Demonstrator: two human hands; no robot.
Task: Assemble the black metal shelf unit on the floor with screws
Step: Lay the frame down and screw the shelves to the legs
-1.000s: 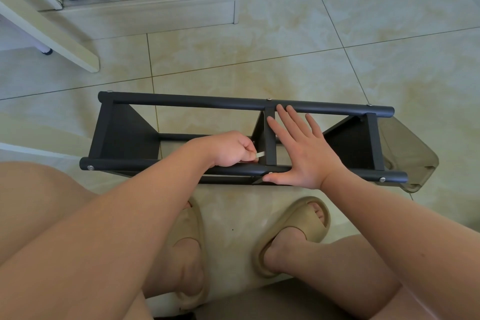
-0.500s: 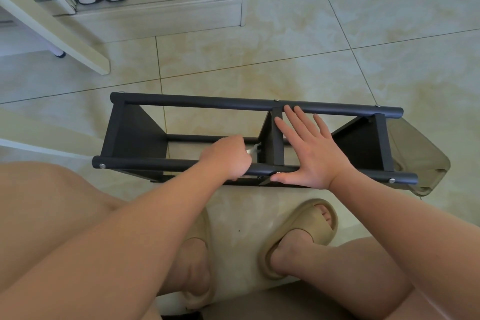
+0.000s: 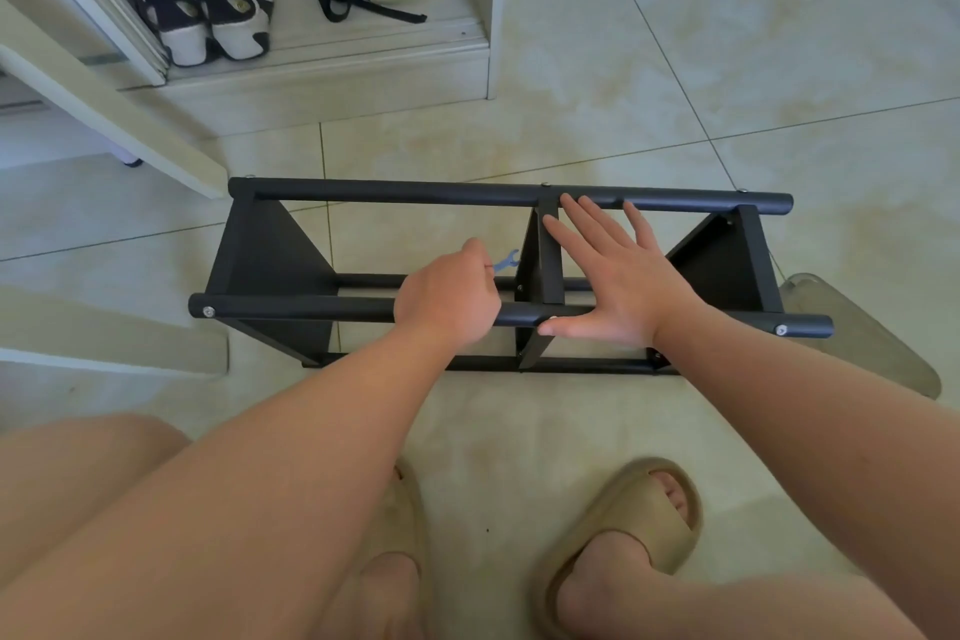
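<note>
The shelf [image 3: 363, 309] lies under both hands, seemingly near-built — rails, panels, end screws [image 3: 209, 311] in. Right hand [image 3: 623, 286] presses flat, fingers spread, on the middle panel [image 3: 549, 270]; left hand [image 3: 447, 299] beside it pinches a wrench [image 3: 506, 261] — tightening is likely left.

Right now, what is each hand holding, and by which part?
Left hand pinches the small wrench by its handle. Right hand holds nothing, resting flat on the shelf unit.
</note>
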